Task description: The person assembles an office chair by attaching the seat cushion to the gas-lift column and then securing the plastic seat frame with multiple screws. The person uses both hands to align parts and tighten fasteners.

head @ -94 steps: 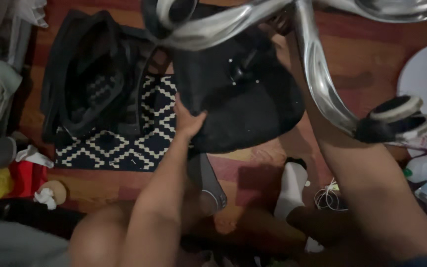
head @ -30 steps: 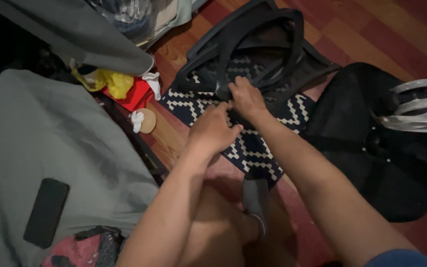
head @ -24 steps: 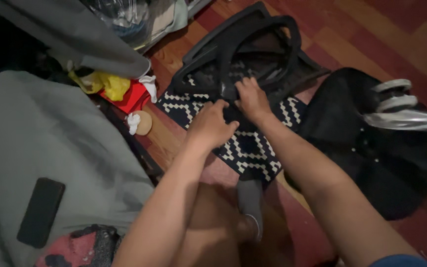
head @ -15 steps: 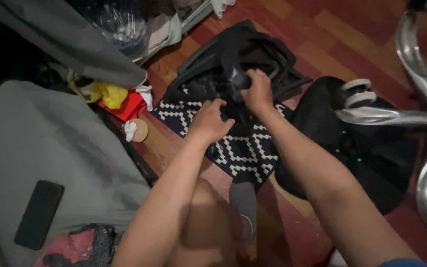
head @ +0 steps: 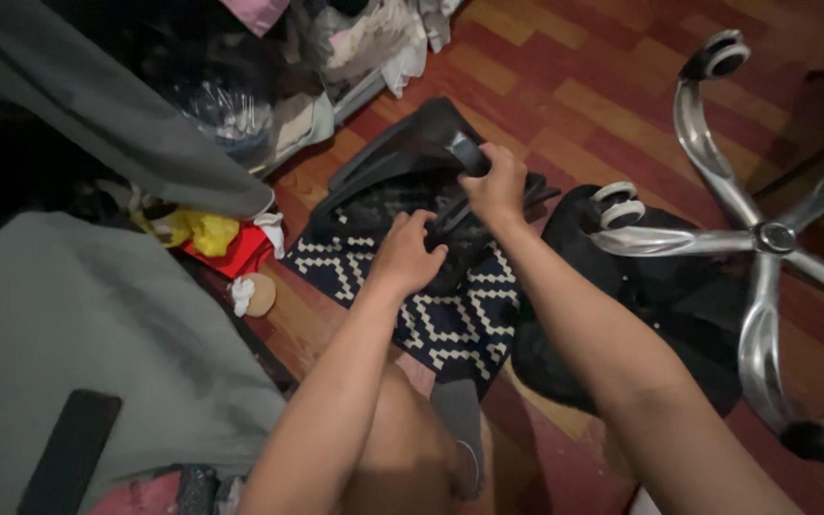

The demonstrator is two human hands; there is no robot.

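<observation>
Two hands are being counted: the left hand (head: 407, 256) and the right hand (head: 496, 186), both on one black chair backrest (head: 388, 172). One patterned rug (head: 450, 319) is being seen under it. One black chair seat (head: 660, 305) is being counted, with one chrome star base (head: 765, 238) on which three casters are being made out. One dark phone (head: 67, 463) is being shown on one grey bed (head: 78, 324). One sock-clad foot (head: 460, 420) is being seen.

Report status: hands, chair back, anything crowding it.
Both hands on black chair back: right hand gripping its bar, left hand lower. Patterned rug underneath. Upturned chair base lies close right.
</observation>
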